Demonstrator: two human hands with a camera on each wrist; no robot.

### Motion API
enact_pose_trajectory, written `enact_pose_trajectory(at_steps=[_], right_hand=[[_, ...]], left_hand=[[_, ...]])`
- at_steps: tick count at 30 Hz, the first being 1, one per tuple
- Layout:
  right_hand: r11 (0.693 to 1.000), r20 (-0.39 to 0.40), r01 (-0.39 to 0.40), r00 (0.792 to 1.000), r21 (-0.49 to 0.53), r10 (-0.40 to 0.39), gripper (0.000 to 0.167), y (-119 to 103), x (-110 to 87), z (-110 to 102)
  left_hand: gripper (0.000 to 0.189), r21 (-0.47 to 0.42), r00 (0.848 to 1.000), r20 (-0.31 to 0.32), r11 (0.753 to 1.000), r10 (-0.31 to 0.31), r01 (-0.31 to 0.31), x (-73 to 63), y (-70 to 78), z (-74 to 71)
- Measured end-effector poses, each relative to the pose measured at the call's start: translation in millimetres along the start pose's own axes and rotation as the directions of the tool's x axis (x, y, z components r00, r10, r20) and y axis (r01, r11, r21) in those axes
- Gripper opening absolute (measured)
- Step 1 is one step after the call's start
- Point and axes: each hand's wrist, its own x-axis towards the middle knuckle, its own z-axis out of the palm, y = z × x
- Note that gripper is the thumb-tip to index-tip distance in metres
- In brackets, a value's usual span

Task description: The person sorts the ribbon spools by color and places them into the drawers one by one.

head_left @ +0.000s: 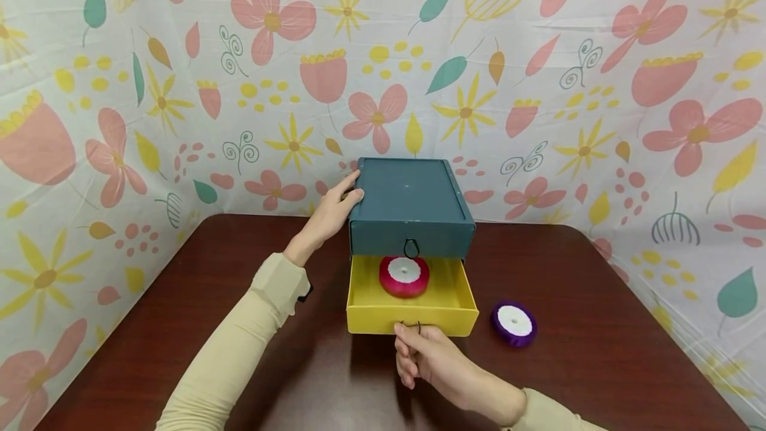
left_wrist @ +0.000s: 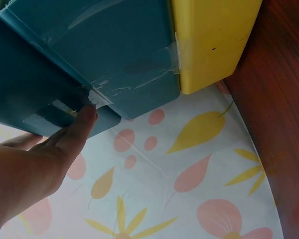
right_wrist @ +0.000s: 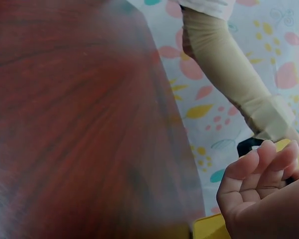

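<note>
Head view: a yellow drawer point(head_left: 413, 322) is seen standing out toward 6 o'clock from beneath a teal box point(head_left: 408, 188), its rear part hidden under it. At the drawer's 6 o'clock edge, a black loop point(head_left: 419, 328) is pinched between the thumb and fingers of the right hand point(head_left: 438, 366); the other fingers are curled in. Inside the drawer, toward 12 o'clock, a pink spool point(head_left: 404, 278) with a white centre is held, lying flat. The teal box's 9 o'clock side is touched by the left hand point(head_left: 329, 209), whose fingers are extended, with nothing grasped. Clear tape point(left_wrist: 139, 72) is stuck along that side in the left wrist view. Between 3 and 4 o'clock from the drawer, a purple spool point(head_left: 514, 324) is laid on the dark-brown counter point(head_left: 598, 324). At 12 o'clock, everything is backed by a flower-patterned cloth point(head_left: 383, 72).
</note>
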Motion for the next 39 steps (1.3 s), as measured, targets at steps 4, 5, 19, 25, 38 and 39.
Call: enact_pose_trajectory(at_steps=[4,5,19,25,38,39], right_hand=[[1.000,-0.019,-0.010,1.000,-0.001,0.010,0.041,-3,6.2,-4],[1.000,-0.024,-0.012,1.000,-0.002,0.012,0.041,-3,8.0,-5],[0.999,-0.066,0.001,0.998,-0.034,-0.004,0.041,-9,29.2,-21],[0.998,-0.066,0.031,0.997,-0.053,-0.035,0.041,-12,38.5,-28],[0.998,-0.085,0.044,0.995,-0.055,-0.048,0.041,-15,56.0,-41],[0.997,-0.086,0.044,0.995,-0.058,-0.049,0.041,-15,56.9,-42]], left_hand=[[0.058,0.005,1.000,-0.003,1.000,0.007,-0.007,0.6,-1.2,0.0],[0.058,0.003,1.000,-0.002,1.000,0.007,-0.007,0.6,-1.2,0.2],[0.057,-0.011,1.000,0.022,1.000,-0.014,0.014,2.1,0.1,-0.9],[0.057,0.005,1.000,0.008,1.000,0.001,-0.001,1.7,-2.3,-0.6],[0.057,0.012,1.000,0.010,1.000,0.010,-0.010,-0.3,-2.3,0.3],[0.057,0.012,1.000,0.009,1.000,0.011,-0.011,-0.3,-2.3,0.4]])
